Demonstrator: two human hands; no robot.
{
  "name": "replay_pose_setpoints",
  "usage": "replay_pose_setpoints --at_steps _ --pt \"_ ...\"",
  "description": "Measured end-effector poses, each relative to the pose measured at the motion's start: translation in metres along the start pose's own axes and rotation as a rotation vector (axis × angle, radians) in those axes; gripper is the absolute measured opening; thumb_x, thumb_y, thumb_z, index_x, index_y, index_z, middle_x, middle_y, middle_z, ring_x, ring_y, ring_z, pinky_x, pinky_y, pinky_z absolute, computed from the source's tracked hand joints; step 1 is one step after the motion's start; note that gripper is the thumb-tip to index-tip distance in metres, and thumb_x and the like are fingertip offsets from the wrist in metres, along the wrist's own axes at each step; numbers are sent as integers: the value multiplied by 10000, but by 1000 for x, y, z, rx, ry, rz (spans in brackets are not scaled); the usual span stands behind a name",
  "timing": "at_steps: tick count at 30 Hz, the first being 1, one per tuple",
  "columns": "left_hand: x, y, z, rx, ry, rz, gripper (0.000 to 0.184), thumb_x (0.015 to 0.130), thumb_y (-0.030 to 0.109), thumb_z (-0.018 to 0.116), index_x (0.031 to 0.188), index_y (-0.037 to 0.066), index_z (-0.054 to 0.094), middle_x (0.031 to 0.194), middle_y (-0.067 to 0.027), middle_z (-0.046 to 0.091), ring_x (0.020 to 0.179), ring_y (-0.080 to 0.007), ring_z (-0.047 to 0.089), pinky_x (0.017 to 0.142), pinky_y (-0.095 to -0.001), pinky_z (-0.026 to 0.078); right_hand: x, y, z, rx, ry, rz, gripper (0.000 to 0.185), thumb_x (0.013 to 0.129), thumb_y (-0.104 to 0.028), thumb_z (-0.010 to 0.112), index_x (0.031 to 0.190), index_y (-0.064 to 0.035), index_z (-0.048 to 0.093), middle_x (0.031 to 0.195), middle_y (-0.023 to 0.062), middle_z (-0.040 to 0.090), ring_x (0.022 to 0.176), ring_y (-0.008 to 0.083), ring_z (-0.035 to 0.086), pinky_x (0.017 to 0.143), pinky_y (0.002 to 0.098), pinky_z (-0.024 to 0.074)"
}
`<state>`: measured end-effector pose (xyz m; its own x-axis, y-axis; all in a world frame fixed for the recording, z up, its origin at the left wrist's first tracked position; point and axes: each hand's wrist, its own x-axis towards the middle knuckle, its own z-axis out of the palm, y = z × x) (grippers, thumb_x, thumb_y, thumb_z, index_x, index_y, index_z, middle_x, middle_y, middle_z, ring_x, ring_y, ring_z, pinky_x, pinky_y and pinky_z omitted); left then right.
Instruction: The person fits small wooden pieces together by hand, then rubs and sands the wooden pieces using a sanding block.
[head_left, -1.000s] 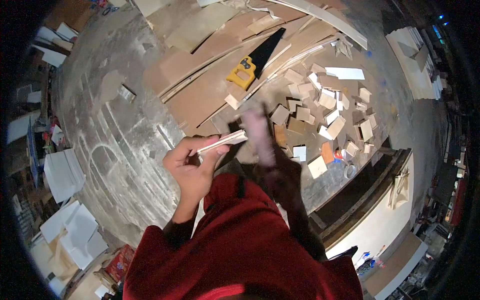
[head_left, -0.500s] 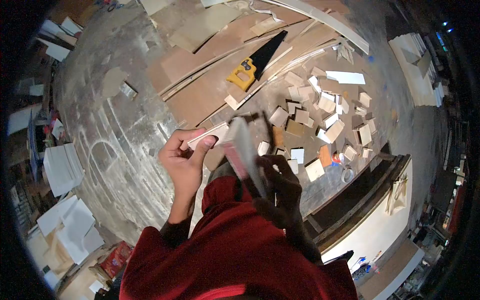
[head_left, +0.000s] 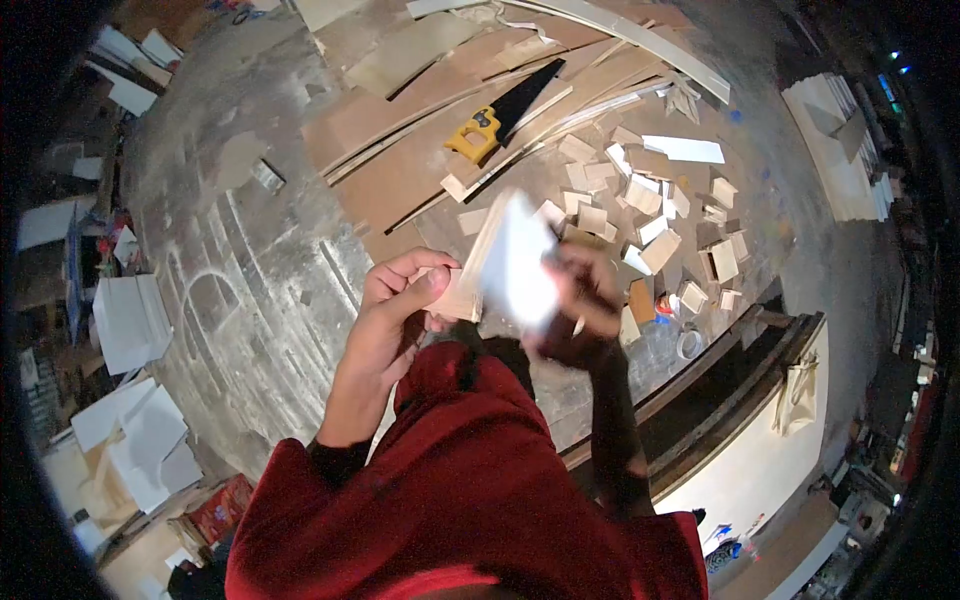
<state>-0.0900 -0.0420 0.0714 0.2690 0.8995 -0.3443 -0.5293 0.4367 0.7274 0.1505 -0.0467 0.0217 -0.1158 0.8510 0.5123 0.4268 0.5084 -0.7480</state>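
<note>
My left hand is closed, with thumb and fingers pinching a small pale wooden piece. Against that piece stands a white-faced board, its bare wood edge turned to the left and its face bright and blurred. My right hand is smeared by motion at the board's right side, fingers bent around its edge. Whether the two wooden parts are joined cannot be made out. Both hands are above my lap, over the floor.
Many small wood offcuts lie scattered to the right. A yellow-handled handsaw rests on plywood sheets ahead. A roll of tape sits near a dark wooden frame. Stacked white boards stand at left.
The board by my right hand has turned from nearly edge-on to show its white face. My left hand has shifted slightly right, and its wooden piece has turned.
</note>
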Motion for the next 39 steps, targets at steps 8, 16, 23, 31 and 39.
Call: replay_pose_setpoints --at_steps 8,16,23,31,39 --pt "-35 -13 23 40 102 66 190 920 165 692 1002 -1 654 826 -61 679 631 -88 598 560 -212 455 -3 -12 -39 318 -428 404 536 690 -295 847 1168 -111 688 1144 113 550 1060 257 573 876 368 499" --pt "-54 -34 46 58 61 47 149 917 144 652 943 3 612 870 -52 656 693 -102 603 581 -208 457 -43 -47 -59 253 -179 -234 729 568 -295 898 1237 -111 674 1197 151 523 1067 287 554 814 384 516" --pt "-53 -40 52 -125 76 -32 98 939 128 644 950 43 595 899 -67 666 694 -113 661 561 -201 540 -53 -34 -78 -93 121 -65 705 561 -187 857 1228 -58 666 1201 153 514 984 281 593 802 386 519" --pt "-42 -34 45 -30 -84 -206 260 925 106 670 1144 -29 632 967 -67 704 809 -101 677 688 -236 561 -43 -30 -59 -351 148 37 664 605 -201 886 1228 -96 680 1172 140 491 1035 280 587 821 357 548" --pt "-36 -31 34 118 -207 -124 214 907 97 680 1081 -28 676 891 -59 716 741 -104 666 677 -244 533 -59 -71 -54 -40 -45 58 650 595 -262 898 1194 -96 710 1212 143 545 1115 297 567 938 408 481"
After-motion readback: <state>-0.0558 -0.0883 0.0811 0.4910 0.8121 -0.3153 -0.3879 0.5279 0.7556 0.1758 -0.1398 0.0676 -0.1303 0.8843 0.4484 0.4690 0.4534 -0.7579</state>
